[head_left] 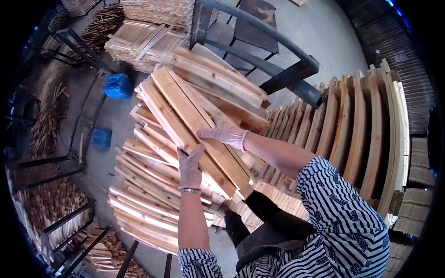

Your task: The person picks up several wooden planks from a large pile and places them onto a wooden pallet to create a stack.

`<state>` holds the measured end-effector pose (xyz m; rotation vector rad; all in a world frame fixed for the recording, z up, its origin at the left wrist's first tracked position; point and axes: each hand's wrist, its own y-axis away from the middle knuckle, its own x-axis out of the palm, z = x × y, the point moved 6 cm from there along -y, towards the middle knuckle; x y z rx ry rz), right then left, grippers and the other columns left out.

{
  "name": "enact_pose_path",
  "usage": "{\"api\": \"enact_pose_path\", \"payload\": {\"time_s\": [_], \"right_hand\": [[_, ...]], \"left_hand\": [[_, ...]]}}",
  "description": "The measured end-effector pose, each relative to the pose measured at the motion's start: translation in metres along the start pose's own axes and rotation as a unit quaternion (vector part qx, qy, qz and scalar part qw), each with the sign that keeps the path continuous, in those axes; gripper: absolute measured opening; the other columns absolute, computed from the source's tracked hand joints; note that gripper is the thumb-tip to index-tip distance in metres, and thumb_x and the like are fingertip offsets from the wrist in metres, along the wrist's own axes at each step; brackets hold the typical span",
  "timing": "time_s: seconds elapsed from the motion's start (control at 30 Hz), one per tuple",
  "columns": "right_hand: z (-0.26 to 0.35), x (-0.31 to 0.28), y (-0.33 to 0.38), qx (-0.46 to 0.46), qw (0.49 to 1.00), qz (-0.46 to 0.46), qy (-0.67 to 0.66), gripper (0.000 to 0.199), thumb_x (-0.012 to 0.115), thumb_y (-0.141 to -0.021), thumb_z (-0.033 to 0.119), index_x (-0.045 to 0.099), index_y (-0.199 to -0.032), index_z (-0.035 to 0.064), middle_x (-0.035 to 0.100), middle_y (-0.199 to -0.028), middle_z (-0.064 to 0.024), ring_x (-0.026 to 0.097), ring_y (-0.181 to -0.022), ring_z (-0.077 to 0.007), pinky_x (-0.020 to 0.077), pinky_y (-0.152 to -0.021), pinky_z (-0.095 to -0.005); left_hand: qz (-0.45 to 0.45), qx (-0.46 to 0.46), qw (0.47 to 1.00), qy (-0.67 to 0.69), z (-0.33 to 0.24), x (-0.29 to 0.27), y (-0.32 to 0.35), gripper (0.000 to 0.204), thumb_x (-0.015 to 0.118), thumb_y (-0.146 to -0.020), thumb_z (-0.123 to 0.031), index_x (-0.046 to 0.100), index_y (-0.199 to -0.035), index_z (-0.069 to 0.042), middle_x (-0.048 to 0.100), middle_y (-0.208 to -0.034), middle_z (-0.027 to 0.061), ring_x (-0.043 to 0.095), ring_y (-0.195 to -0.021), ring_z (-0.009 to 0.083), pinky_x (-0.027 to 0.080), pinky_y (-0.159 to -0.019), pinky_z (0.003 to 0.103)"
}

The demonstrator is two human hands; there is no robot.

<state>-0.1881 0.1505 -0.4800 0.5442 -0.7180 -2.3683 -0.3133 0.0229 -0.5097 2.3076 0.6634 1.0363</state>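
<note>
A small bundle of long pale wooden boards point(187, 113) slants across the middle of the view, from the upper left down to my lap. My left hand point(190, 169), in a light knitted glove, grips the left edge of the bundle. Its fingers pass out of sight around the board's side. Higher up, my right hand point(225, 133), gloved too, closes over the right-hand board with its fingertips on the top face. Beneath and left of the bundle lies a fanned pile of similar boards point(143, 204). More loose boards point(218, 76) rest just beyond it.
A dark metal frame point(296, 69) juts in at the upper right. Rows of boards point(357, 134) stand stacked on the right. Two blue jerrycans point(118, 86) sit on the floor at left, near metal racks and wood scraps point(48, 120). A dark table point(255, 25) stands behind.
</note>
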Motion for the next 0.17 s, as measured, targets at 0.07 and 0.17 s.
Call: {"api": "enact_pose_path", "payload": {"time_s": [0.07, 0.17], "right_hand": [[-0.003, 0.028, 0.001, 0.026, 0.999, -0.035, 0.019, 0.099, 0.086, -0.075, 0.054, 0.043, -0.146, -0.0007, 0.059, -0.136, -0.0248, 0.057, -0.127, -0.034, 0.0439, -0.108, -0.0387], [0.014, 0.052, 0.031, 0.011, 0.993, -0.088, 0.072, 0.097, 0.085, -0.075, 0.054, 0.046, -0.144, -0.0018, 0.06, -0.135, -0.025, 0.059, -0.125, -0.0335, 0.0454, -0.106, -0.0392]], "left_hand": [[0.02, -0.041, 0.997, 0.059, 0.005, -0.034, 0.01, 0.059, 0.071, -0.089, 0.0, 0.045, -0.14, -0.015, 0.067, -0.117, 0.0069, 0.067, -0.108, 0.021, 0.06, -0.091, 0.036], [-0.038, -0.038, 0.998, 0.04, 0.028, -0.088, -0.004, 0.063, 0.074, -0.088, -0.009, 0.045, -0.143, -0.016, 0.066, -0.116, 0.0058, 0.067, -0.107, 0.023, 0.059, -0.093, 0.042]]}}
